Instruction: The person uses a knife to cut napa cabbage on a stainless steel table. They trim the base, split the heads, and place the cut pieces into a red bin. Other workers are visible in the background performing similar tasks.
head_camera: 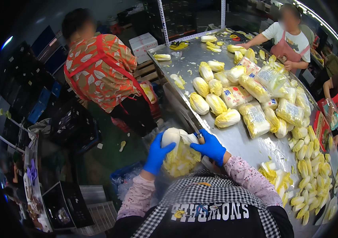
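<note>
My left hand [158, 153], in a blue glove, grips a napa cabbage [170, 137] from its left side. A pale outer leaf [189, 138] stands away from the head on the right, against the fingers of my right hand [212, 146]. That hand, also blue-gloved, holds a knife [201, 138] by its wooden handle, with the blade pointing up and away along the table edge. Below both hands lies a heap of loose yellow cabbage leaves [180, 160]; what holds them is largely hidden.
The metal table [231, 139] carries whole cabbages [216, 104], bagged cabbages [255, 119] and many small yellow hearts [308, 166]. A co-worker in an orange patterned shirt [100, 71] stands ahead left; another in a pink apron [290, 49] reaches over the far side. A blue crate [118, 174] sits low left.
</note>
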Demonstrator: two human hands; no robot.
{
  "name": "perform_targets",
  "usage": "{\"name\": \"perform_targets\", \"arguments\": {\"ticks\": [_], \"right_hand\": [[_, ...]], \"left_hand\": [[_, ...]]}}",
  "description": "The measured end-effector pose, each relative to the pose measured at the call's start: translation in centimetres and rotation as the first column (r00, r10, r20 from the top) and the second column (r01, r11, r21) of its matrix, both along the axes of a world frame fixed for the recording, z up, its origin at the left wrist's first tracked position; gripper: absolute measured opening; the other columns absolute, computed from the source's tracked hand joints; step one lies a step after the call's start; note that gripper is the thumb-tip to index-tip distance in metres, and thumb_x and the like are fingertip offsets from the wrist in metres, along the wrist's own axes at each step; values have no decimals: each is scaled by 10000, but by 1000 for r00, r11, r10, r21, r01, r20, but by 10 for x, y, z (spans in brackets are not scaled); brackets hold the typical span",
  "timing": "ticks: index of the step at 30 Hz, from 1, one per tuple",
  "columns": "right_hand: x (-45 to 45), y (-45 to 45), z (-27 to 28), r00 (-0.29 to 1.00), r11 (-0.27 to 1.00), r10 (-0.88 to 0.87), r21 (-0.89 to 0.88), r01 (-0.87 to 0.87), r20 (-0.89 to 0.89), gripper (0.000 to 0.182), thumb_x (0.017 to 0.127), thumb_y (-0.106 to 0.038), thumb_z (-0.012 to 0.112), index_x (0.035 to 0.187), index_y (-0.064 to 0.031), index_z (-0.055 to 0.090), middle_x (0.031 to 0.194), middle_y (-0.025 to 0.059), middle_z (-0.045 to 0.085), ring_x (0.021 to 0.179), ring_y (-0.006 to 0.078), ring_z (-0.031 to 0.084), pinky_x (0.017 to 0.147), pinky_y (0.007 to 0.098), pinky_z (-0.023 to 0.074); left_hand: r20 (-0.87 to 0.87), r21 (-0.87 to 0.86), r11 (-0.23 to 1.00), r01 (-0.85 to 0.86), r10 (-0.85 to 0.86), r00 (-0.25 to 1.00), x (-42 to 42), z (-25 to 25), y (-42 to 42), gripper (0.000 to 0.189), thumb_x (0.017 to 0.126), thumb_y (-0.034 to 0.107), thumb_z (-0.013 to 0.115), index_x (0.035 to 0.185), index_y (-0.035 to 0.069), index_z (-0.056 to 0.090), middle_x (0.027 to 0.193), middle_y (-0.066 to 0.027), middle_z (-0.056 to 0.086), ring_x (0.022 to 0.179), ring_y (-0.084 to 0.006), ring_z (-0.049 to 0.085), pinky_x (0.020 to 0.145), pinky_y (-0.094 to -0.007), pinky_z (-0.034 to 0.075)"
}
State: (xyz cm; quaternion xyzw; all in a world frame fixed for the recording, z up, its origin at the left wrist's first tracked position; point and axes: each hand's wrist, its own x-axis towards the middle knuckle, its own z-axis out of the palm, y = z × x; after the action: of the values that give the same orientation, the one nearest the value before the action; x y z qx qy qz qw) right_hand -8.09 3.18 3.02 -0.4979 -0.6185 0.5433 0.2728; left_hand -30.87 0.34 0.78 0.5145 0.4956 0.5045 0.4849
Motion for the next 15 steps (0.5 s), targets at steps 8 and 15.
{"name": "perform_targets", "arguments": {"ticks": [8,15], "right_hand": [[2,4,-40,992,940,-66,340,27,105,460,823,-327,689,1161,-42,561,999,156,639,859,231,645,743,312,515],[13,-23,6,925,988,-104,-143,55,-365,427,832,-191,696,1200,-69,518,897,25,585,699,83,549,520,215,431]], "left_hand": [[899,-83,896,436,-122,422,-10,-19,-9,768,893,627,368,1408,58,319,1322,-163,468,1086,-285,543,888,-422,474],[923,29,885,466,-203,328,70,0,13,797,887,665,310,1422,75,283,1417,-131,376,1289,-307,384,1067,-417,328]]}}
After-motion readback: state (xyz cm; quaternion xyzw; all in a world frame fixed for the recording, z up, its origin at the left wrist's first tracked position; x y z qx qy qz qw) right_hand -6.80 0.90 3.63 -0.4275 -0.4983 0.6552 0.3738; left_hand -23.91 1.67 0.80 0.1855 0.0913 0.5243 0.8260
